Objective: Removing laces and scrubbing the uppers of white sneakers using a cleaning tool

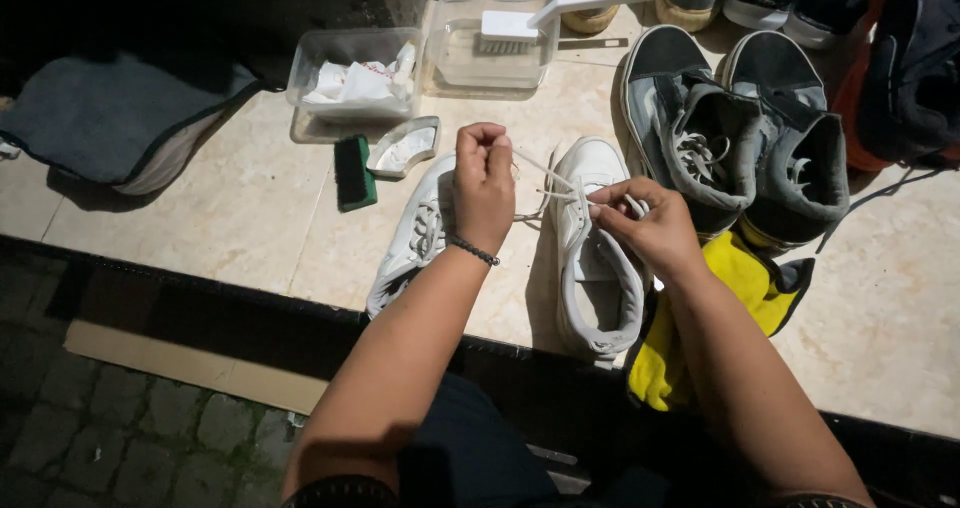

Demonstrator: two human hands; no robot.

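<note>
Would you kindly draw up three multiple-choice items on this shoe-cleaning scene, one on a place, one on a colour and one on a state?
1. Where does the white brush lie?
A. across the clear tub
B. inside a shoe
C. on the paving below

2. What colour is the cloth beside the white shoe?
A. red
B. yellow
C. blue

3. What are the hands doing?
A. resting flat on the ledge
B. holding a brush
C. holding the lace

Answers:
1 A, its head sits over the tub's rim.
2 B, it is bright yellow with a dark edge.
3 C, the left hand is shut on the lace and lifted, while the right hand pinches it at the eyelets.
</note>
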